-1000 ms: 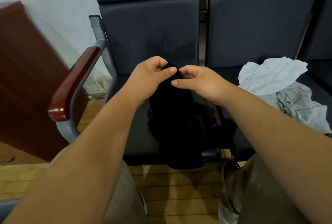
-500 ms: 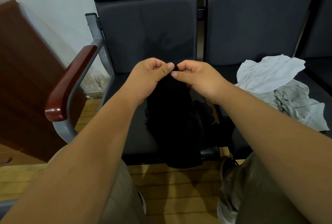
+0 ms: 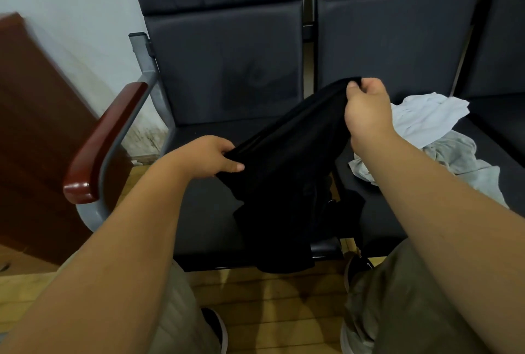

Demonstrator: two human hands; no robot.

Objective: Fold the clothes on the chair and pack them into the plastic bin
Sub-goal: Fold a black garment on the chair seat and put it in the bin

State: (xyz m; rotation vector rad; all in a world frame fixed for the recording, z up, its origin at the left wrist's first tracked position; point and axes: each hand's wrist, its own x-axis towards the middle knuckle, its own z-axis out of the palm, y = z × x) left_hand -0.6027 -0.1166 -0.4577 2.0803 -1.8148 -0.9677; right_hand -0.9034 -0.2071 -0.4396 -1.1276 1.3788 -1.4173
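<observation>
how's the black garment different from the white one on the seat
Colour: the black garment is dark, the white garment pale.
Hold: the left hand and right hand grip the black garment and stretch it between them; the white garment lies untouched.
Pose: the black garment hangs over the front edge of the left seat; the white garment sits crumpled on the right seat.
Both are unfolded cloth.

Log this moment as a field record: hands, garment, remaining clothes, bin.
left hand: grips the lower edge of the black garment
right hand: pinches its upper corner, held higher
garment state: stretched between both hands, the rest hanging over the chair seat front edge
other clothes: white and grey pile, unfolded, on the next seat
plastic bin: not in view
</observation>
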